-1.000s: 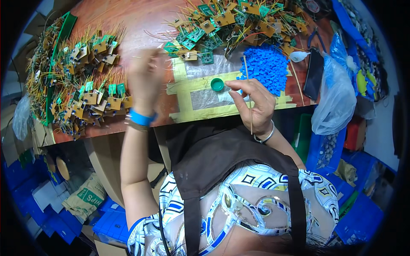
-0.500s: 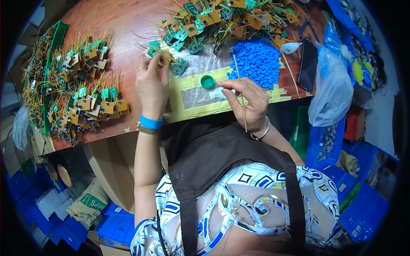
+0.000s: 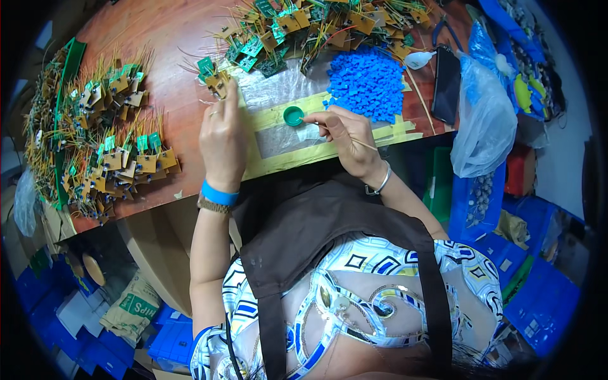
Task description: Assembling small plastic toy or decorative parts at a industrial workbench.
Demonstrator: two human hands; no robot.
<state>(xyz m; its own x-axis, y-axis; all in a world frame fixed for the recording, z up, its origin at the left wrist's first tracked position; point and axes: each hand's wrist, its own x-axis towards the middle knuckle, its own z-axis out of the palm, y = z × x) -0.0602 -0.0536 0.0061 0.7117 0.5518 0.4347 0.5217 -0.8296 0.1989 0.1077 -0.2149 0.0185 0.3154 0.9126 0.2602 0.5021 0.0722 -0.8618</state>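
Note:
Upright at the table's near side, my left hand (image 3: pixel 221 142) has its fingertips closed against a small brown circuit board (image 3: pixel 218 86) with thin wires. A green board (image 3: pixel 205 66) lies just beyond it. My right hand (image 3: pixel 351 142) pinches a thin wooden stick (image 3: pixel 367 145), its back end sticking out past the palm. The stick's front tip reaches into a small round green cap (image 3: pixel 293 116) on the yellow-taped plastic sheet (image 3: pixel 278 144). Behind the right hand lies a heap of small blue plastic pieces (image 3: pixel 366 82).
Wired circuit boards are heaped at the back (image 3: pixel 291 31) and in clusters on the left (image 3: pixel 120 161). A green divider (image 3: pixel 71 69) stands by the left clusters. At right lie a black phone (image 3: pixel 446 85), pliers (image 3: pixel 446 31), a white dropper bulb (image 3: pixel 418 60) and a clear plastic bag (image 3: pixel 484 126).
My left hand has brought its board leftward, down beside the green one. The stick, earlier upright across my right hand, now slants with its tip in the green cap. The view shifted slightly.

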